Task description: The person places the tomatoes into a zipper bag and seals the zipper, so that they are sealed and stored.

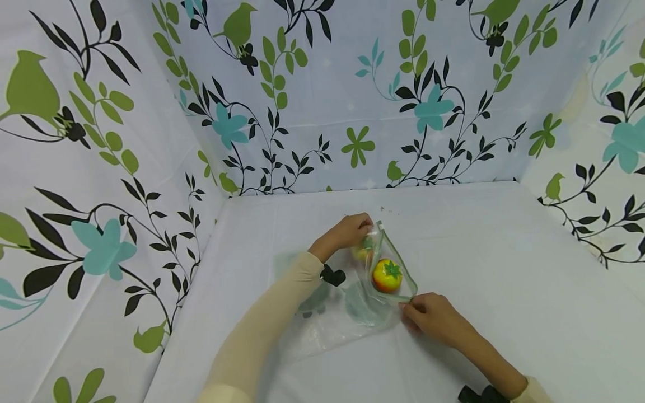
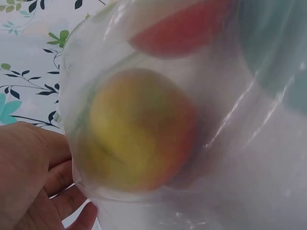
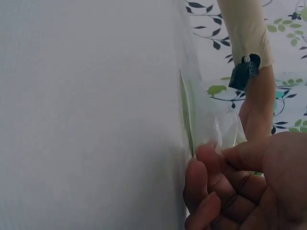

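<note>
A clear zip bag [image 1: 322,336] with a green zip edge lies on the table, its mouth spread into a wide loop. At the mouth shows a yellow-and-red toy tomato [image 1: 387,275] with green leaves. Blurred behind the plastic near the far corner is a second yellow-red round fruit [image 1: 361,252]; the left wrist view shows a yellow-red fruit [image 2: 139,129] and a red piece [image 2: 184,33] through the film. My left hand [image 1: 350,230] holds the far corner of the mouth. My right hand [image 1: 435,319] pinches the near right corner between thumb and fingers.
The white tabletop [image 1: 504,268] spreads around the bag. Patterned cloth walls [image 1: 312,95] stand at the back and both sides. A few small dark specks [image 1: 388,210] lie beyond the bag. A dark wrist camera [image 1: 332,275] sits by the left wrist.
</note>
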`<state>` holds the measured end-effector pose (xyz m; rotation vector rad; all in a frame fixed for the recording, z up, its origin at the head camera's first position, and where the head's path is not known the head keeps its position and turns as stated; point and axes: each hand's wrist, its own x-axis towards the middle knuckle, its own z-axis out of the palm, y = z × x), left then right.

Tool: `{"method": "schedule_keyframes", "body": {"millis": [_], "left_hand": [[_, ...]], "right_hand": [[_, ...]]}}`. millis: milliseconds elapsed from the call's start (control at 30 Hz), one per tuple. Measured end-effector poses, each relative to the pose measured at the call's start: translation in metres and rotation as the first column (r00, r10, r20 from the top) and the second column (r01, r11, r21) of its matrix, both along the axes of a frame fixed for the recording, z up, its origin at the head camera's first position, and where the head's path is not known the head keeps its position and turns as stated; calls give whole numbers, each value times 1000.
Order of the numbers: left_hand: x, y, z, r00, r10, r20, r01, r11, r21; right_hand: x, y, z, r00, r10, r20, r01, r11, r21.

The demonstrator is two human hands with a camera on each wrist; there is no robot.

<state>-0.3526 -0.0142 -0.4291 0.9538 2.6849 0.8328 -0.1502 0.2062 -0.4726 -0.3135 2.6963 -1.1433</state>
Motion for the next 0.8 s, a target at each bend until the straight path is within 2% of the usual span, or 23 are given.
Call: {"method": "schedule_keyframes", "body": {"millis": [233,333,533,667,800], "left_hand": [[-5,-16,-2,1000,-2,3,2,1000,26],[-5,-26,-1,1000,-5,31,4,998,58],[5,-47,7,996,7,91,-18,992,126],[10,-59,6,995,10,103,-28,984,178],[15,-73,4,992,9,126,-39,971,237]], "right_hand": [[-3,14,8,989,11,-145,-1,998,67],[-3,19,11,980,17,-199,-2,997,73],[-9,25,14,963,34,-269,-9,996,93],[-12,28,17,944,36,-328,2,993,114],[-16,30,21,924,22,-381,15,995,94]]}}
